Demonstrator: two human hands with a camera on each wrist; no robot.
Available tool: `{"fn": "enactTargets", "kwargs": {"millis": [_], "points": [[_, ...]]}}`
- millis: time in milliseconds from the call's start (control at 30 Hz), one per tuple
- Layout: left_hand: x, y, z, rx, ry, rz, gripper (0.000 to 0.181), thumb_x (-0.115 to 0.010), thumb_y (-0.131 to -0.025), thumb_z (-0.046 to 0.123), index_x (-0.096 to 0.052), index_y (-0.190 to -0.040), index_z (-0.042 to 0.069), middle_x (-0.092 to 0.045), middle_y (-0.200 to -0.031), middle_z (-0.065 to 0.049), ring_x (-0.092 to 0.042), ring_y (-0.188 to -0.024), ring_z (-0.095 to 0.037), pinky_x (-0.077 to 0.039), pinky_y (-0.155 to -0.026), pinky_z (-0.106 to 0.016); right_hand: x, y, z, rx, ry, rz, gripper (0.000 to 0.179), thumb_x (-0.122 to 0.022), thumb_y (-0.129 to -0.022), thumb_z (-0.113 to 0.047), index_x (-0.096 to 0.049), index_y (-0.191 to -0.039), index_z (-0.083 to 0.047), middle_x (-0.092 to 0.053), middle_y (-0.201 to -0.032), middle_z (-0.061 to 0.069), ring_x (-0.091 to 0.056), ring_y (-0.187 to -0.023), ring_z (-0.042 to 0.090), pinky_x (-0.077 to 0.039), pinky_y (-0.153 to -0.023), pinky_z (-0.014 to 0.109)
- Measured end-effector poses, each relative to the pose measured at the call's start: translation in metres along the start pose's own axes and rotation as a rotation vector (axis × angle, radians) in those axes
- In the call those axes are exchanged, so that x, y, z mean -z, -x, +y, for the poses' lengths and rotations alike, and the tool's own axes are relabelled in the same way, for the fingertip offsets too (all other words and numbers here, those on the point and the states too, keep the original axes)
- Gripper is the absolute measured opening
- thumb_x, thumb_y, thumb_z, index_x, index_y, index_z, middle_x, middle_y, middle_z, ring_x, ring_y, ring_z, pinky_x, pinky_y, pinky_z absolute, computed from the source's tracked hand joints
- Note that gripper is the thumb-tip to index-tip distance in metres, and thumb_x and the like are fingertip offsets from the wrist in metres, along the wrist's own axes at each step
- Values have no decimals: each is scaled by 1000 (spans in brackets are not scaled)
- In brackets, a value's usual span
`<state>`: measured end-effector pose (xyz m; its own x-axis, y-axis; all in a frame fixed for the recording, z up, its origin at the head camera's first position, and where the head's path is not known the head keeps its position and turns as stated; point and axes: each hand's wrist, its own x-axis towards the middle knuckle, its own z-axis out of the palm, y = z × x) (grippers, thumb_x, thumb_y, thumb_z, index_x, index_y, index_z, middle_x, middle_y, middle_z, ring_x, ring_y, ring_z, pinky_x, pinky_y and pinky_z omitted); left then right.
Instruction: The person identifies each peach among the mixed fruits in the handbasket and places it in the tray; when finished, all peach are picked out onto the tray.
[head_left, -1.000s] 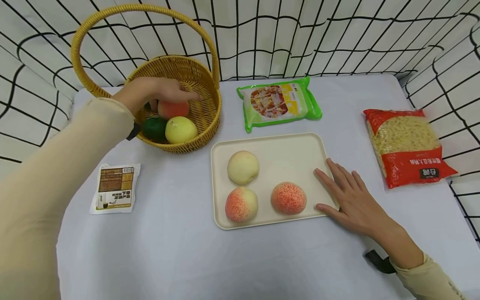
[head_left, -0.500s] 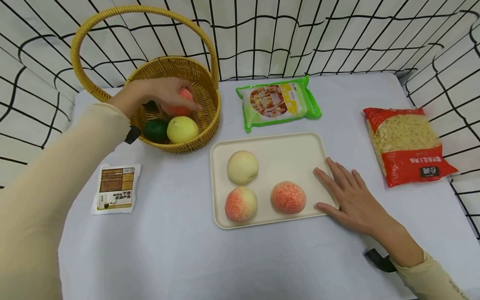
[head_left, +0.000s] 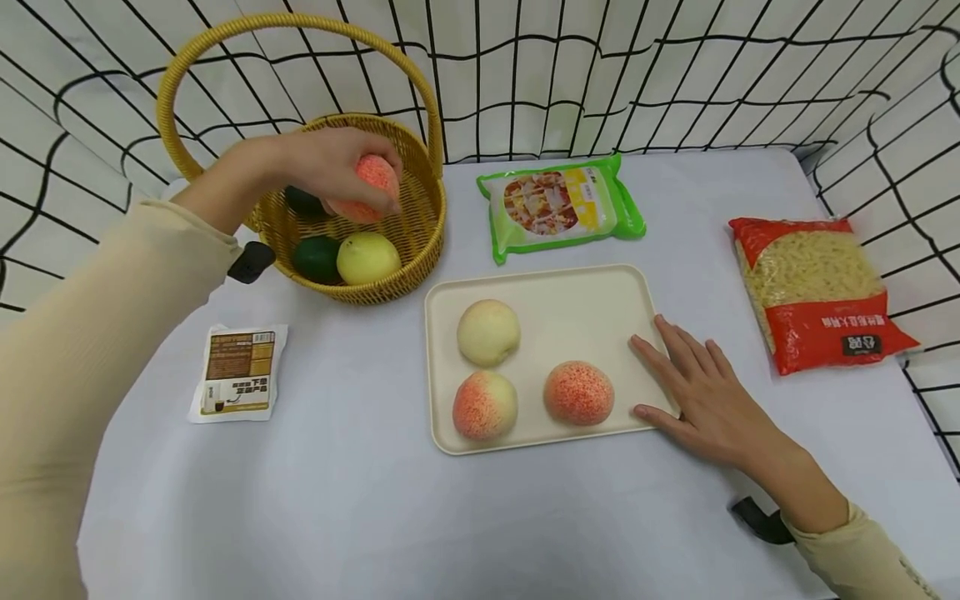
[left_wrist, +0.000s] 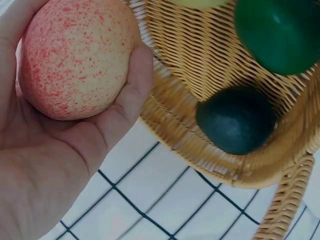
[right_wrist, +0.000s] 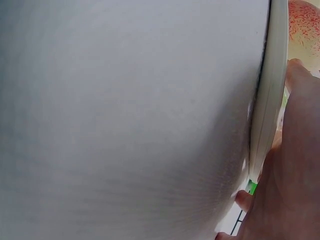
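My left hand (head_left: 341, 171) grips a red-speckled peach (head_left: 375, 179) over the wicker basket (head_left: 423, 225). In the left wrist view, fingers and thumb curl round that peach (left_wrist: 80, 60). Inside the basket lie a round yellow fruit (head_left: 368, 258) and two dark green fruits, one beside the yellow fruit (head_left: 317, 259) and another (left_wrist: 237, 120) near the basket wall. With fingers spread, my right hand (head_left: 697, 400) rests on the right edge of the cream tray (head_left: 540, 300). On the tray are a pale peach (head_left: 488, 333), a half-red peach (head_left: 484, 406) and a red peach (head_left: 579, 393).
A green food packet (head_left: 558, 206) lies behind the tray. To the right is a red bag of pasta (head_left: 821, 292); a small white-and-brown packet (head_left: 240, 373) lies at left. Black wire mesh (head_left: 517, 75) borders the table, and the basket's tall handle (head_left: 300, 21) arches upward.
My left hand has lifted the peach from among the fruit in the basket, its grip now plainly round it. The right hand stays in place on the tray's edge.
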<state>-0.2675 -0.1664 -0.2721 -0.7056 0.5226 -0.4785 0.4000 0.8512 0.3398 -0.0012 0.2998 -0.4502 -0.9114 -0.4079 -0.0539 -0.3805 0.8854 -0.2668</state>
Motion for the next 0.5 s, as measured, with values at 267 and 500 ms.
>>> {"fn": "enactTargets", "kwargs": {"millis": [267,500], "points": [[-2,5,23,-43,-27,-6,52,-72,-97,46,-57,-135,15,-60,-131,-13,-57,-114,-27,-52,-81,-32,1,1,-1,1,-5,0,93,-71,-93,-54,-24,-170,-32,-11,-181,10,-23,-159,41,-25,-121,75],[-8,10,50,-92,-3,-25,47,-72,-97,41,-57,-134,17,-61,-131,-13,-58,-113,-27,-54,-79,-31,1,1,-2,-2,-7,-2,93,-71,-94,-55,-23,-171,-32,-11,-181,10,-23,-160,40,-25,-121,75]]}}
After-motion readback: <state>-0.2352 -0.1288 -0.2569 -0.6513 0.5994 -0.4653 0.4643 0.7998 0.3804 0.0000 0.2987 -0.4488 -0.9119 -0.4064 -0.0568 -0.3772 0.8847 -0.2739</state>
